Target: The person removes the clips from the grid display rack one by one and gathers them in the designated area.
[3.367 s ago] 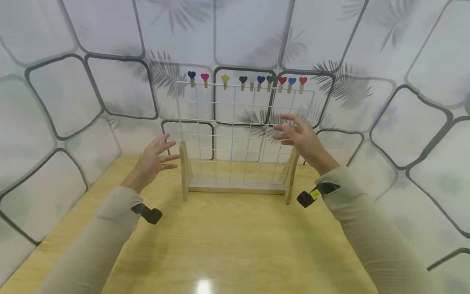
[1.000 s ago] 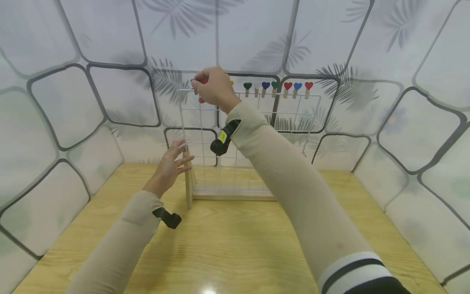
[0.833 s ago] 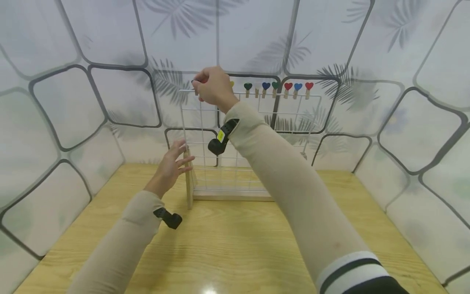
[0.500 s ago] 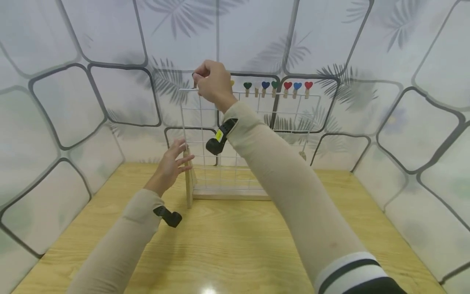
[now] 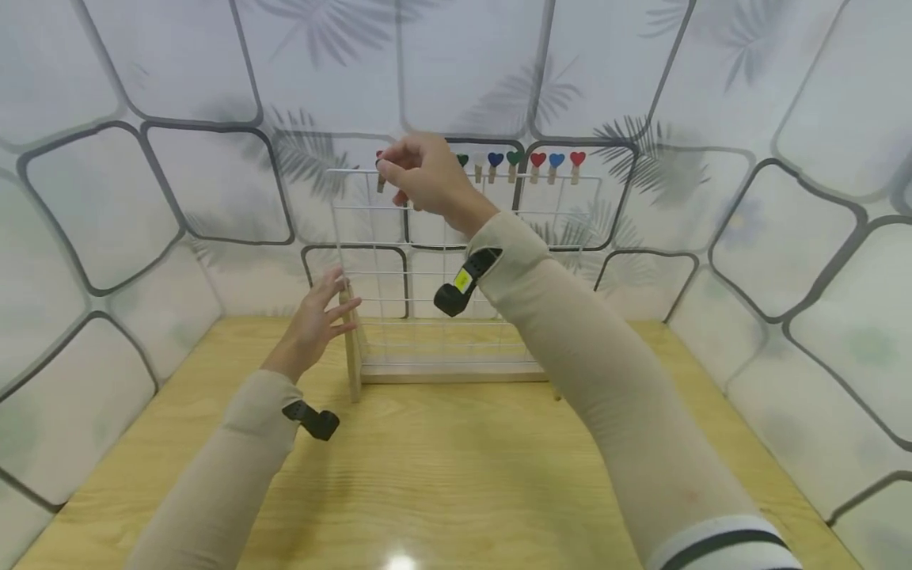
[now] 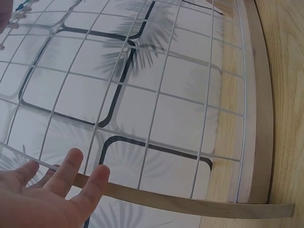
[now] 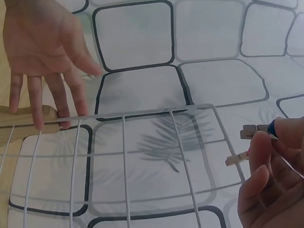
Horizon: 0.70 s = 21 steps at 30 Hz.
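Note:
A white wire grid rack stands upright on wooden feet. My right hand is at its upper left, thumb and fingers pinching a small wooden clothespin with a blue heart. In the right wrist view this clothespin is apart from the wire. Just beside it, a pink-heart clothespin sits on the grid's edge, partly behind my fingers. My left hand rests at the rack's left wooden upright, fingers extended and spread, fingertips at the frame. The yellow-heart clothespin is hidden behind my right hand.
Further clothespins with heart tops, such as a navy one, a light blue one and a red one, line the rack's top wire. The rack stands on a wooden table, with patterned curtain around it.
My right hand went from the rack's right side to its upper left, pinched the blue-heart clothespin, and lifted it off the wire. My left hand moved onto the left upright.

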Motion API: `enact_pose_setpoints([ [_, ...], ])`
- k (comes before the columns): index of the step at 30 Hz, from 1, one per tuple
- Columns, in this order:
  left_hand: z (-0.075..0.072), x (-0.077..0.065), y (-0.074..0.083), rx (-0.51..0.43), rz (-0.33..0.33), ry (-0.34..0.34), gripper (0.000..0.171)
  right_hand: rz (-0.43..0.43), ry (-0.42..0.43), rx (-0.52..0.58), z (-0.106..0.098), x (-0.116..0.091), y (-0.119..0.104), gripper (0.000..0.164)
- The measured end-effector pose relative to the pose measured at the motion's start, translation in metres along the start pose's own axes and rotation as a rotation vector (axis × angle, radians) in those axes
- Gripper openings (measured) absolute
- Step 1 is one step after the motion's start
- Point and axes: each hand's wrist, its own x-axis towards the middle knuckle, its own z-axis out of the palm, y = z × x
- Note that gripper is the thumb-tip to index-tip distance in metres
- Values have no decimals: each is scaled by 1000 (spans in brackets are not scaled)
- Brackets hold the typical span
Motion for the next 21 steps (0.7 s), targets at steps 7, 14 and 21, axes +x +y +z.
enact_pose_setpoints([
  [7,-3,-1,0,34,-2,-58,69,17,21,-49,-23,-28,24,21],
  [14,-4,1,3,61,-2,-70,70,54,66,-64,-50,-57,58,22],
  [21,-4,1,2,9,-14,-75,67,140,115,-61,-69,-82,91,25],
])
